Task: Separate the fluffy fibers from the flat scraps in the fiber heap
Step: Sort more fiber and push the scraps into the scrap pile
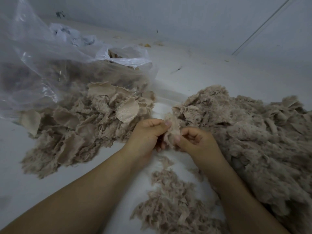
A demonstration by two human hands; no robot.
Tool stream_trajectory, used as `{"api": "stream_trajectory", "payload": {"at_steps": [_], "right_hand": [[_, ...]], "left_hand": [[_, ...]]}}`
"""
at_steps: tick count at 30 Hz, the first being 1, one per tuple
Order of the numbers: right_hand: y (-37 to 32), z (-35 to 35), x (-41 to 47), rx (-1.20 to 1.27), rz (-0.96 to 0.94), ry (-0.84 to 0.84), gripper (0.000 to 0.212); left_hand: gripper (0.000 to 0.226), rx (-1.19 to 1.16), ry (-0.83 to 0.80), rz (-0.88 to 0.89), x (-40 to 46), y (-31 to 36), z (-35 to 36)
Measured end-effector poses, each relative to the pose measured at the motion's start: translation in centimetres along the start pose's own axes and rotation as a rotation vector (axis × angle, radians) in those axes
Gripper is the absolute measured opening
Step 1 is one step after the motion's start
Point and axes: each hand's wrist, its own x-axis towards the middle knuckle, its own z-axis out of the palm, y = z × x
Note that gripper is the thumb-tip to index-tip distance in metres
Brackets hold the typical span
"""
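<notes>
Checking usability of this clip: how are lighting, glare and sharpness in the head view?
Head view: dim, flat, bluish light; white glare streaks on the plastic bag; soft focus throughout, edges blurrier; wide-angle bending toward the corners; both hands, left hand and right hand, readable on the fiber tuft.

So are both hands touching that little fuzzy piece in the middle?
Touching. The head view shows the left hand and right hand both pinching the fuzzy piece between them.

Bare textile-sorting workroom: pale floor [211, 78], plain wall [185, 12], fiber heaps [253, 132], clear plastic bag [42, 65].
</notes>
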Motion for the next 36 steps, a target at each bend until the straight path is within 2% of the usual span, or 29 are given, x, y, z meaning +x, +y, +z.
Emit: {"api": "stream_trajectory", "payload": {"at_steps": [2,4,7,10,13,20,24,28,36], "right_hand": [[0.34,0.03,0.19,-0.022,0.018,0.023,0.025],[0.37,-0.05,0.22,-0.037,-0.004,0.035,0.019],[0.41,-0.20,0.26,-0.051,-0.017,0.036,0.018],[0.28,0.10,0.20,-0.026,-0.026,0.049,0.024],[-0.09,0.21,0.09,0.013,0.004,0.056,0.030],[0.08,0.00,0.06,-0.021,0.012,0.097,0.026],[0.01,0.05,0.09,-0.039,-0.023,0.084,0.025],[0.01,0.15,0.11,-0.028,0.003,0.120,0.026],[0.08,0.12,0.11,-0.009,0.027,0.274,0.035]], "left_hand": [[0.030,-0.026,-0.013,-0.011,0.13,0.02,0.02],[0.033,-0.080,0.002,-0.017,0.43,0.14,-0.01],[0.040,-0.043,-0.026,-0.014,0.51,0.28,-0.04],[0.027,0.083,-0.044,0.005,0.19,0.03,-0.02],[0.023,0.051,-0.029,0.019,0.13,-0.10,-0.05],[0.017,-0.021,-0.018,0.036,0.01,-0.01,-0.08],[0.032,0.051,-0.110,0.004,0.01,0.18,0.12],[0.014,0.030,-0.036,0.024,0.08,-0.17,0.30],[0.013,-0.067,0.027,0.034,-0.08,-0.33,0.60]]}}
